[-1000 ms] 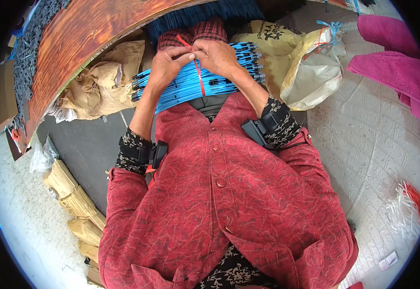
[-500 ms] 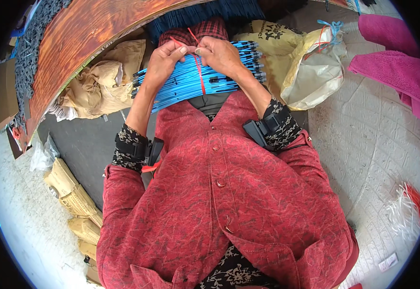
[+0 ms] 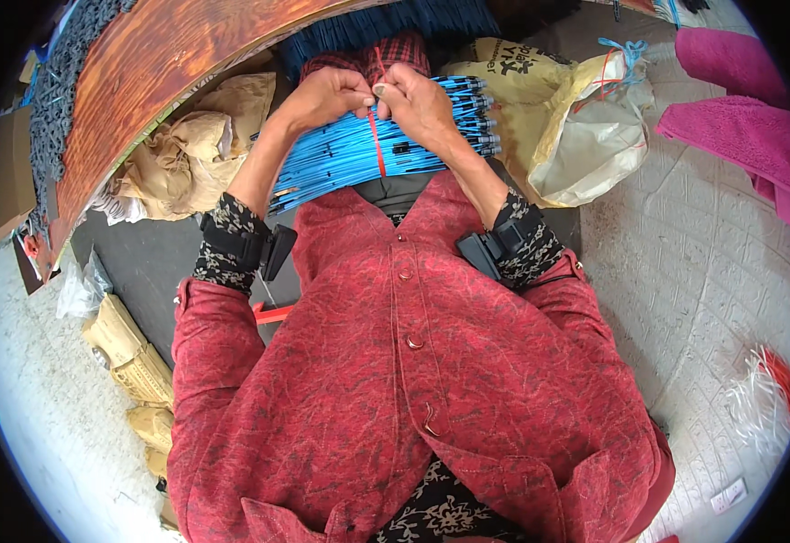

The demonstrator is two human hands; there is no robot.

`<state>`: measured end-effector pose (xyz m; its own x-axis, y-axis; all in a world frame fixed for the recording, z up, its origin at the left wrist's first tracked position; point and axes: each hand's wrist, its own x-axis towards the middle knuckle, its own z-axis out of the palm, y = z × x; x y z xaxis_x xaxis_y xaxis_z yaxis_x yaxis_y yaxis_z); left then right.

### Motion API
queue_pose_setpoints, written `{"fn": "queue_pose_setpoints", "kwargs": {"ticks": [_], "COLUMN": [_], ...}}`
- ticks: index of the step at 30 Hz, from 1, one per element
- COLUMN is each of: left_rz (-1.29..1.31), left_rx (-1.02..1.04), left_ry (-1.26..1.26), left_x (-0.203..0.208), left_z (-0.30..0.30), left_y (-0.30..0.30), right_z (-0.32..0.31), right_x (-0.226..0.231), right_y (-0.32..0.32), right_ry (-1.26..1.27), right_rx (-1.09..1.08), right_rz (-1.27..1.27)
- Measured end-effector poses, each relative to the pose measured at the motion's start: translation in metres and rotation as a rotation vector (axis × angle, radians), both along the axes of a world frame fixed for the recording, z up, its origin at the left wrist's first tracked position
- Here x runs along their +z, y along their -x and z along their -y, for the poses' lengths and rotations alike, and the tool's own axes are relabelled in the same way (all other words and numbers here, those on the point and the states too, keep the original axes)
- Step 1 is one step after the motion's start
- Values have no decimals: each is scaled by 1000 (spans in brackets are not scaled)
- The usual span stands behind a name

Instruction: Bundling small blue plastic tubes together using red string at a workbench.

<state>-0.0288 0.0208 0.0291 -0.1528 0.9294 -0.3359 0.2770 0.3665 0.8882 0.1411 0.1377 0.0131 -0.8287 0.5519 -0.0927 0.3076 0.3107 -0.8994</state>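
Note:
Across my lap lies a bundle of thin blue rods or tubes (image 3: pixel 331 167) with dark and clear end pieces. A red tie string (image 3: pixel 378 149) runs round its middle. Above the bundle, my left hand (image 3: pixel 330 97) has its fingers closed at the string, though what they pinch is mostly hidden. My right hand (image 3: pixel 416 104) is beside it, fingertips pinched on the red string, whose end sticks up past the thumb. The two hands nearly touch over the bundle.
A curved wooden table edge (image 3: pixel 168 68) crosses the upper left, with crumpled brown paper (image 3: pixel 177 167) below. More dark blue rods (image 3: pixel 395 27) lie beyond my knees. A yellow-white sack (image 3: pixel 585 136) stands right, near pink towels (image 3: pixel 739 127). Red and white strings (image 3: pixel 766 398) lie at far right.
My left hand has turned and moved slightly right, its elbow swinging outward. The string end that stuck up from it no longer shows. My right hand stays almost in place.

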Motion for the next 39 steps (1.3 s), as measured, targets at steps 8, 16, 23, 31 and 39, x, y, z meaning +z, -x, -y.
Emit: {"fn": "queue_pose_setpoints", "kwargs": {"ticks": [8,16,23,31,39], "left_rz": [140,184,231,327,347], "left_rx": [11,-74,-57,-44,-50], "left_ry": [251,270,232,197,268], "left_x": [6,8,5,-2,7], "left_z": [-4,-8,-6,-2,-6], "left_y": [12,17,15,17,24], "right_z": [-4,-7,-5,-2,6], "right_x": [-4,-10,-11,4,5], "right_y": [-4,6,24,-4,-14], "right_ry": [395,385,227,-185,-126], "right_rx": [-27,-73,-119,105,-32], "right_rz": [-124,-192,-33,-47,-65]}}
